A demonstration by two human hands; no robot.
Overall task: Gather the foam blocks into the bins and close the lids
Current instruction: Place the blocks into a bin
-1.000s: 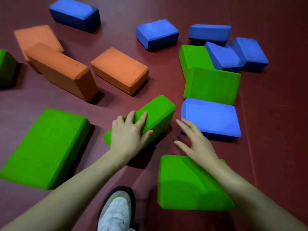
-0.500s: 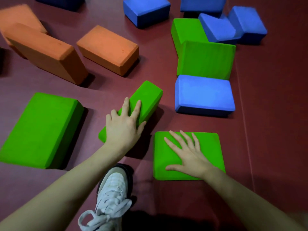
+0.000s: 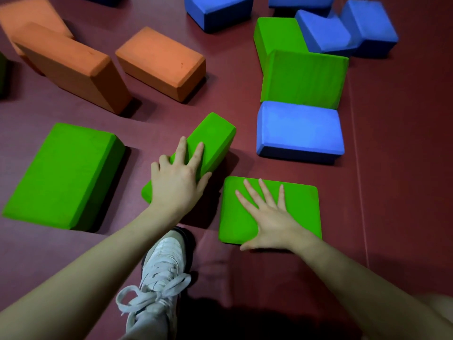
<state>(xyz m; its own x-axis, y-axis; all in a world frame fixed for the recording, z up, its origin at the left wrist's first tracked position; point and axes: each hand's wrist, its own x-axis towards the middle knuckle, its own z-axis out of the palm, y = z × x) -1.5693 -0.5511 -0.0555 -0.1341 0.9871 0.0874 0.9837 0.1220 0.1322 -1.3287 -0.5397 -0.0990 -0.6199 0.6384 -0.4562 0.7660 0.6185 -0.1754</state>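
We see foam blocks scattered over a dark red floor [image 3: 397, 168]; no bin shows in this view.

Far left: a large green block [image 3: 61, 175] lies flat, apart from both hands. Above it, two orange blocks sit at the top-left corner, one flat [image 3: 27, 18] and one long orange block [image 3: 73, 67] leaning against it. Just to their right lies a third orange block [image 3: 161, 61], flat and separate.

Centre: our left hand [image 3: 177, 181] rests on a narrow green block [image 3: 210, 141] that stands on its long edge, running diagonally away from us. The fingers are spread and bent over its top, the thumb against the right face, so the hand grips the block. Below it, a white laced shoe [image 3: 160, 271] stands on the floor between the two forearms.

Right of centre: our right hand [image 3: 267, 217] lies flat, fingers straight and splayed, pressing on a flat green block [image 3: 301, 212]; the thumb reaches past the block's near edge. Nothing is clasped by this hand. This block sits just beside the narrow one, a small gap between them.

Behind it: a blue block [image 3: 300, 130] lies flat, touching an upright green block [image 3: 304, 78] that leans against another green block [image 3: 277, 33].

Top right: four more blue blocks, one alone [image 3: 218, 8] and three clustered [image 3: 326, 30], partly cut by the frame.
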